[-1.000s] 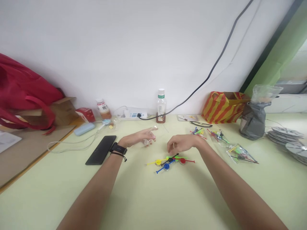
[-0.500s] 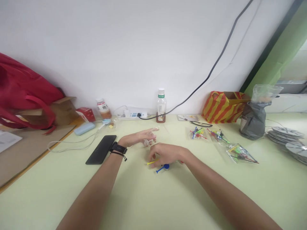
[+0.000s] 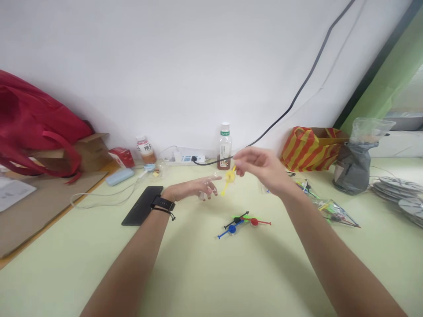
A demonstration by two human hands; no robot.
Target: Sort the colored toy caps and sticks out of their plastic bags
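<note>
Pinched between the fingertips of my right hand (image 3: 261, 169) is a yellow arrow spinner (image 3: 230, 177) with a round hub, held up above the table. My left hand (image 3: 194, 188), wearing a black watch, has its index finger stretched out and its other fingers curled around a clear plastic bag (image 3: 202, 197). The bag is crumpled and hard to make out. Below the hands, a blue arrow spinner (image 3: 231, 230), a red one (image 3: 254, 222), a black one (image 3: 237, 219) and a partly hidden green one (image 3: 246, 218) lie overlapping on the table.
A black phone (image 3: 140, 207) lies beside my left wrist. Bags of coloured spinners (image 3: 339, 213) rest to the right, near stacked discs (image 3: 395, 188). A drink bottle (image 3: 224, 147) and a power strip (image 3: 188, 156) stand by the wall; a striped bag (image 3: 310, 149) is farther right.
My right hand has risen away from the pile, lifting the yellow arrow spinner up and to the right. The other spinners are now uncovered. My left hand has stayed nearly in place.
</note>
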